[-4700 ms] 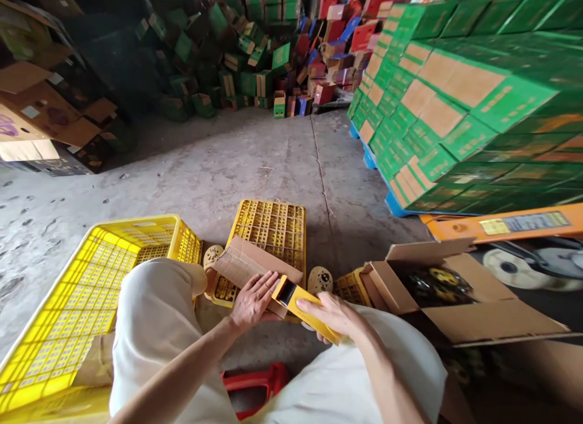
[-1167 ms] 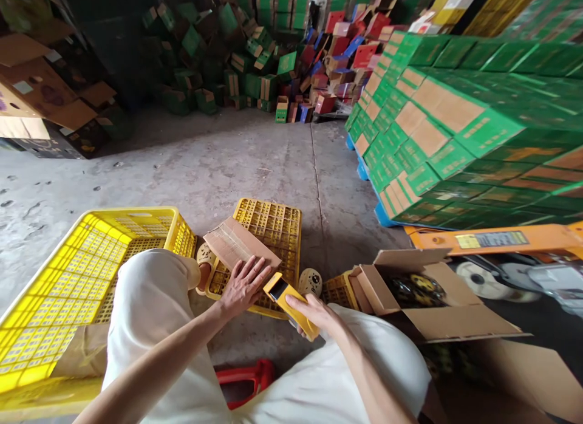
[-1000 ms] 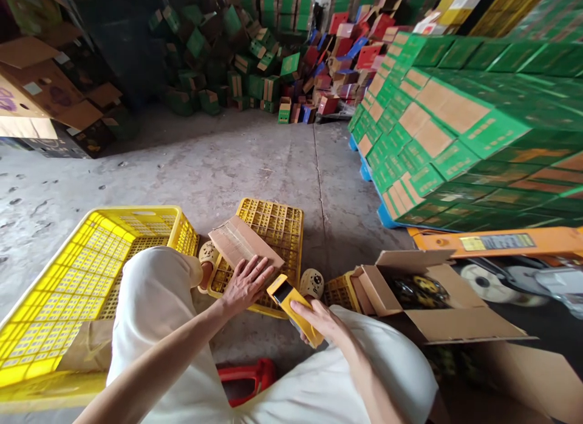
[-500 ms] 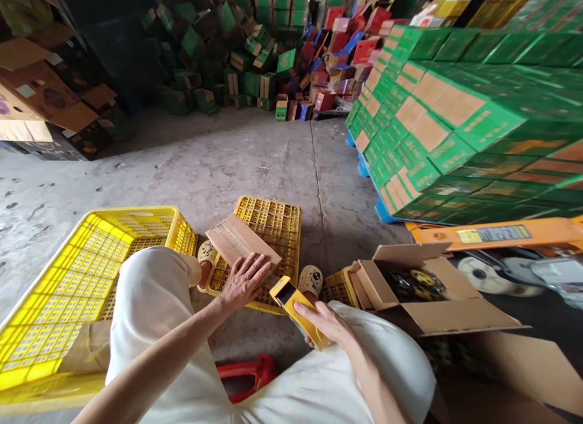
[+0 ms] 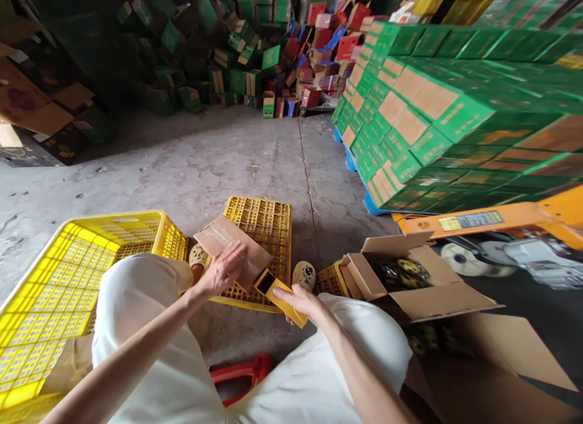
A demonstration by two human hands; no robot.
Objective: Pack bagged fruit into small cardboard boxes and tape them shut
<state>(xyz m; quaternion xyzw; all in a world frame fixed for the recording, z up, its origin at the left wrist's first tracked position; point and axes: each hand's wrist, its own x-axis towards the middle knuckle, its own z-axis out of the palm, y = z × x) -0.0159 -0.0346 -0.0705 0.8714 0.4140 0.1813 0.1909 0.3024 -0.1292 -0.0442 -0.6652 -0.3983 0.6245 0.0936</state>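
A small closed brown carton [image 5: 223, 232] with clear tape along it lies slanted on an upturned yellow crate [image 5: 259, 220] between my feet. My left hand [image 5: 223, 271] rests on the carton's near side, its fingers slightly bent and a little blurred, not gripping it. My right hand [image 5: 298, 301] is wrapped round a long yellow box-like thing [image 5: 280, 293] with a dark rectangle at its far end. That dark end is close to the carton's right corner; whether they touch I cannot tell.
A large yellow crate [image 5: 166, 232] stands at my left with brown paper or card inside. On my right are open cartons [image 5: 437, 305] holding dark and yellow things. Beyond stand stacked green boxes [image 5: 464, 117] on a blue pallet and an orange pallet jack [image 5: 523, 214]. Something red [image 5: 241, 375] lies beneath me.
My left hand has lifted from lying flat, its fingers now more bent on the carton. The right hand has brought the yellow thing closer to the carton. The view has turned slightly right.
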